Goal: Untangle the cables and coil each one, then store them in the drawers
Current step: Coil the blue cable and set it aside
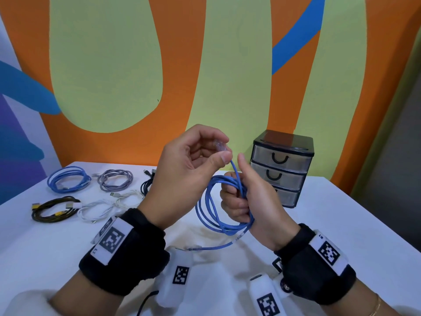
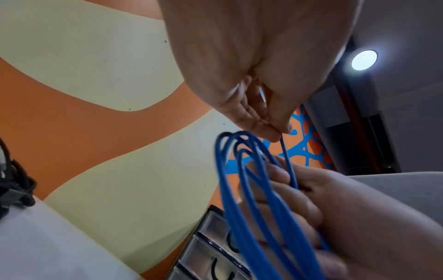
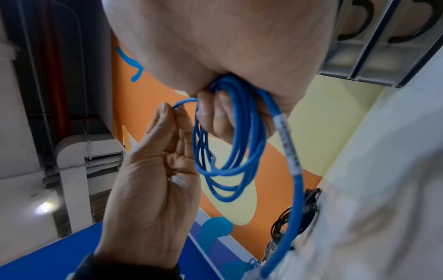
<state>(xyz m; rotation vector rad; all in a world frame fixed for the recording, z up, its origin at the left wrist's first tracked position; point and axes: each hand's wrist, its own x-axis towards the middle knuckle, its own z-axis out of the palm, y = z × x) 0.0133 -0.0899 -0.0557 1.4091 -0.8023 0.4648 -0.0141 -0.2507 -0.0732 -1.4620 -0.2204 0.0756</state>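
Right hand (image 1: 248, 201) around looped, smooth blue cable (image 1: 218, 208)

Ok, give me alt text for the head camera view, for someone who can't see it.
Two hands coil a blue network cable above a white table: the right hand grips the loops, the left hand pinches its clear plug. Five coiled cables lie at left; a small three-drawer organizer, drawers shut, stands behind.
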